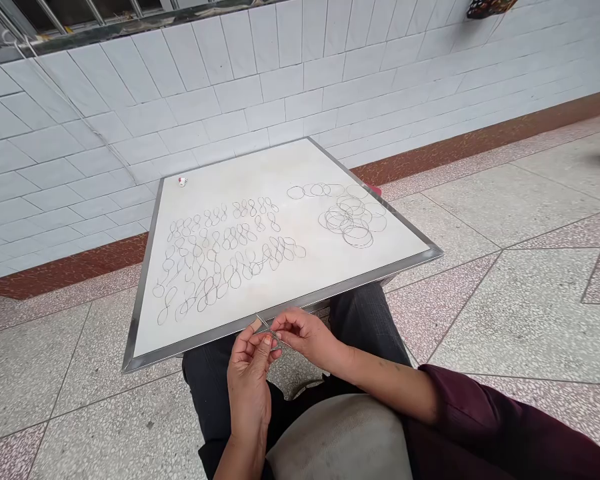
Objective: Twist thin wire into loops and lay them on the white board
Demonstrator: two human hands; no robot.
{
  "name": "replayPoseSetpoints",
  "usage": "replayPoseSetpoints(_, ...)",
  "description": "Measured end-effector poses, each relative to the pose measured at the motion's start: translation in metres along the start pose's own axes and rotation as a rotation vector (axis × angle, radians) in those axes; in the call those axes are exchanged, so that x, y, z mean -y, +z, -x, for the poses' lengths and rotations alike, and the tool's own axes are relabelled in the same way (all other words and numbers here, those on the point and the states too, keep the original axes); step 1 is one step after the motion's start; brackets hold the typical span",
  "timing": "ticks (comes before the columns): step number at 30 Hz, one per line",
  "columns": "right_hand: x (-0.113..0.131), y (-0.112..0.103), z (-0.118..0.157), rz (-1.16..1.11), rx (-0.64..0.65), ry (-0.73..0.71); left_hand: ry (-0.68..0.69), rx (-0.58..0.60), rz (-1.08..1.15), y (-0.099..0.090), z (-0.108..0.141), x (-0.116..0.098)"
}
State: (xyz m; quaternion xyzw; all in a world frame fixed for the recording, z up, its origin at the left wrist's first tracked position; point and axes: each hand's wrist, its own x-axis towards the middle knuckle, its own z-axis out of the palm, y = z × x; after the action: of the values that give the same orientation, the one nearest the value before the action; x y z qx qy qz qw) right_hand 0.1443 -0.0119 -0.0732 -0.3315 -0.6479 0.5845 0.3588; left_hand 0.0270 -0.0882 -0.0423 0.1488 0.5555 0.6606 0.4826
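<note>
My left hand (253,363) is closed in a pinch near the table's front edge, a tan strip wrapped round one fingertip. Against it, my right hand (305,337) is also closed, its thumb and fingertips meeting the left ones. Between them the fingers grip a thin wire (263,321), whose slim ends stick out and seem to cross; its full shape is hidden. Beyond my hands, several wire loops twisted into figure-eights (235,278) lie in rows on the left of the white table (250,163). Plain round wire rings (357,237) overlap in a loose cluster on the right.
A metal strip (200,343) edges the tabletop. At its far left corner stands a small white and red object (183,181). The table's back meets a white tiled wall (250,87). My knees are under the front edge, and speckled floor (460,320) spreads to the right.
</note>
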Motion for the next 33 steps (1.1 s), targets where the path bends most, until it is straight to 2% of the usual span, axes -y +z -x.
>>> replayPoseSetpoints(5,0.0053,-0.0015,0.0018,0.230,-0.011,-0.143,0.035,0.006,-0.070,0.0027,0.0022,-0.0026)
replayPoseSetpoints(8,0.0073,-0.0020,0.0023,0.277,0.008,-0.208,0.057,0.002,-0.085,0.0019,0.0014,-0.0015)
replayPoseSetpoints(11,0.0069,-0.0007,0.0020,0.215,-0.022,-0.145,0.059,0.003,-0.066,-0.0003,0.0000,0.0001)
replayPoseSetpoints(14,0.0051,0.0017,0.0009,0.039,-0.066,-0.028,0.068,0.005,-0.038,-0.0014,-0.0006,0.0001)
replayPoseSetpoints(17,0.0044,0.0031,-0.0002,-0.107,-0.042,0.051,0.059,0.002,-0.024,-0.0008,-0.0001,-0.0014)
replayPoseSetpoints(33,0.0076,0.0031,0.0006,-0.305,0.036,0.126,0.043,0.013,0.002,0.0012,0.0018,-0.0028)
